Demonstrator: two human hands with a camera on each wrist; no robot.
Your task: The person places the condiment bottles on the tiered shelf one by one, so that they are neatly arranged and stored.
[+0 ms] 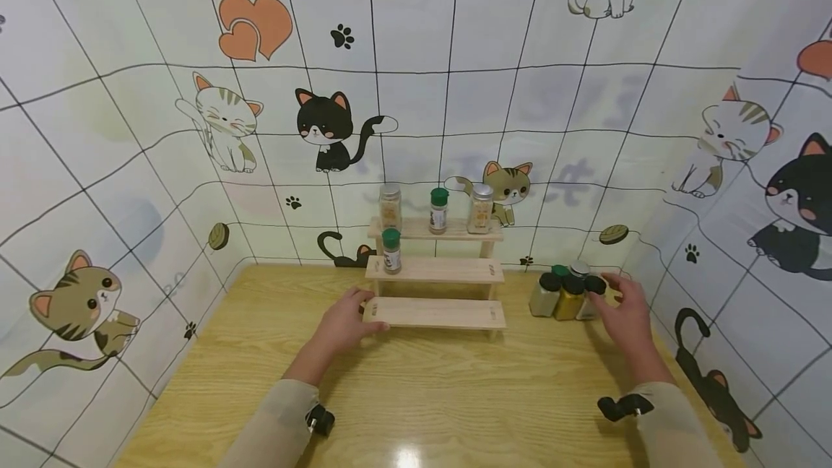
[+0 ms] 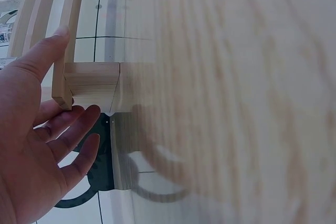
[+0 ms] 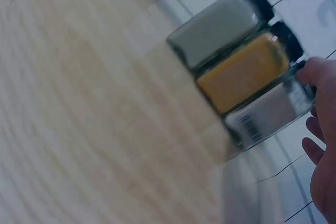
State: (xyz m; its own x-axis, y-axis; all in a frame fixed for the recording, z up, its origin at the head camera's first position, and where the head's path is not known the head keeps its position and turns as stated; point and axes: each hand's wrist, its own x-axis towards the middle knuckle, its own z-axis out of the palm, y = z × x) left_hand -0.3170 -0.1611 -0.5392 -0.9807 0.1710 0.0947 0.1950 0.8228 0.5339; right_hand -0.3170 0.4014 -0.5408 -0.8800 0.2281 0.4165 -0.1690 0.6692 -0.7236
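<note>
There, my left hand (image 1: pixel 341 323) lay against the near-left end of the wooden rack (image 1: pixel 434 313), its grip released, fingers straight and only touching the pale, unfinished wood. The rack was a three-step stand of light plank, square-edged, with a faint straight grain. My right hand (image 1: pixel 625 315) reached the cluster of spice jars (image 1: pixel 567 293) on the right side of the bench (image 1: pixel 416 396), fingertips touching the black cap of the rightmost jar (image 3: pixel 270 115); whether that grip had truly closed on it I could not tell.

The jars in the cluster were clear and squarish with round caps: one held a grey-green powder (image 3: pixel 216 29), the middle one a yellow powder (image 3: pixel 242 72), and the rightmost a pale filling behind a white label with a barcode, its print too blurred to read.

On the rack's far top step stood three more jars: a clear-capped one (image 1: pixel 390 205) at left, a green-capped one (image 1: pixel 438 210) in the middle, another clear-capped one (image 1: pixel 480 207) at right. A second green-capped jar (image 1: pixel 391 250) stood at the left of the middle step. Their labels were too small to read.

The bench was a yellowish wood-grain surface with a glossy sheen. The walls (image 1: pixel 130 128) around it were covered in white tile-patterned film printed with cartoon cats, paw prints and orange hearts.
</note>
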